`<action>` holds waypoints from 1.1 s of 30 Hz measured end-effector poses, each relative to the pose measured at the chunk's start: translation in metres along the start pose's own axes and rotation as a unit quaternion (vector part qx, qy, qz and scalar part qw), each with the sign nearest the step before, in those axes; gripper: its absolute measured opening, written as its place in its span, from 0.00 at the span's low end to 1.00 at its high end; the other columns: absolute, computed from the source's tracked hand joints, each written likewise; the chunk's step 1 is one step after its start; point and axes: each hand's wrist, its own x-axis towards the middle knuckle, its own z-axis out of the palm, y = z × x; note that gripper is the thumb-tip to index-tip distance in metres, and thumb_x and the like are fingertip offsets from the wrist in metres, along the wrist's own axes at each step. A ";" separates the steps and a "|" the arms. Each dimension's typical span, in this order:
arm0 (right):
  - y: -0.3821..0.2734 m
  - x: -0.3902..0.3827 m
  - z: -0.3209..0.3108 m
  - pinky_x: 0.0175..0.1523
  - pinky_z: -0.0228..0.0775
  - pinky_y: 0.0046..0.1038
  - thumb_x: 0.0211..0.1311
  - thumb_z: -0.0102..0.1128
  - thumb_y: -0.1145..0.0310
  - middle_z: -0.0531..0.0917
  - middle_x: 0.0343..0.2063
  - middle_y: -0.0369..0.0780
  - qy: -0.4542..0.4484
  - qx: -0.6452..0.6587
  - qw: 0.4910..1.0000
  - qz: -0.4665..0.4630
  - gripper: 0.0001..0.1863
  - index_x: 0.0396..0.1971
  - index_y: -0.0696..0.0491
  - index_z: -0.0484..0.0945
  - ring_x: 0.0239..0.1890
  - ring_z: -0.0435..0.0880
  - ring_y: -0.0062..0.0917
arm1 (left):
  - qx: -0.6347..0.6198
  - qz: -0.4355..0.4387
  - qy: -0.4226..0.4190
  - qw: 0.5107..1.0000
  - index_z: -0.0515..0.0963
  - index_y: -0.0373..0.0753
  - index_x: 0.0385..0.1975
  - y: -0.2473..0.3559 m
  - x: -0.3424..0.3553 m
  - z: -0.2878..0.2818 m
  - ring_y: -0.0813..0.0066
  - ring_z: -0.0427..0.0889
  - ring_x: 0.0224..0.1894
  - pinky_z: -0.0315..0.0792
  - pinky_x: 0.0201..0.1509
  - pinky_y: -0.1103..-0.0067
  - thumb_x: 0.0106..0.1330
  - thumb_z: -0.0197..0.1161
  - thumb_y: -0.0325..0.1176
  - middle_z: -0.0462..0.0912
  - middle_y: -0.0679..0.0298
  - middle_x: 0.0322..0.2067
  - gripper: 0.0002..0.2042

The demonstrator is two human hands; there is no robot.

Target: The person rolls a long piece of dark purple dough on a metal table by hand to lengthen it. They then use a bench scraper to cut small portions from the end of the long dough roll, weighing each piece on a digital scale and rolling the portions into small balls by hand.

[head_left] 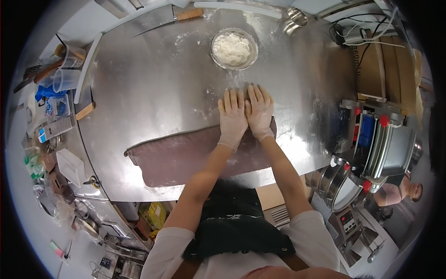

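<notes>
A wide, flat purplish-brown dough sheet (186, 158) lies along the near side of the steel table, its far edge looking slightly curled up. My left hand (232, 115) and my right hand (260, 110), both in thin translucent gloves, are side by side at the sheet's far edge near its right end. Both have the fingers stretched out flat and pointing away from me, and neither grips anything. The palms cover part of the dough's edge. Beyond my fingertips stands a round bowl (254, 58) of white flour.
Flour dusts the steel table (125, 100). At the far left lies a large knife (188, 14) with a wooden handle; a metal cup (296, 21) is at the far right. A wooden-handled scraper (85, 110) rests on the left edge. A roller machine (378, 144) stands on the right.
</notes>
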 end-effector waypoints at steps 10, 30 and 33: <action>0.038 -0.009 -0.001 0.44 0.78 0.31 0.65 0.59 0.70 0.85 0.37 0.42 0.089 0.136 0.983 0.082 0.12 0.46 0.51 0.83 0.39 0.84 0.37 | -0.010 0.025 -0.043 0.999 0.64 0.38 0.67 0.038 -0.004 0.000 0.49 0.58 0.70 0.58 0.70 0.55 0.63 0.60 0.37 0.63 0.52 0.66 0.31; 0.050 -0.109 -0.051 0.42 0.73 0.35 0.54 0.67 0.61 0.77 0.33 0.39 -0.215 0.051 0.959 -0.175 0.31 0.60 0.50 0.73 0.38 0.78 0.34 | -0.027 0.228 -0.136 0.964 0.76 0.48 0.37 0.011 -0.098 -0.034 0.67 0.76 0.35 0.71 0.37 0.67 0.65 0.58 0.37 0.74 0.64 0.32 0.05; 0.053 -0.106 -0.050 0.41 0.73 0.35 0.54 0.67 0.61 0.77 0.33 0.39 -0.175 0.119 0.961 -0.176 0.29 0.58 0.50 0.75 0.37 0.78 0.35 | -0.069 0.199 -0.177 0.961 0.78 0.45 0.43 0.004 -0.089 -0.040 0.64 0.77 0.37 0.73 0.41 0.65 0.66 0.60 0.39 0.77 0.62 0.36 0.10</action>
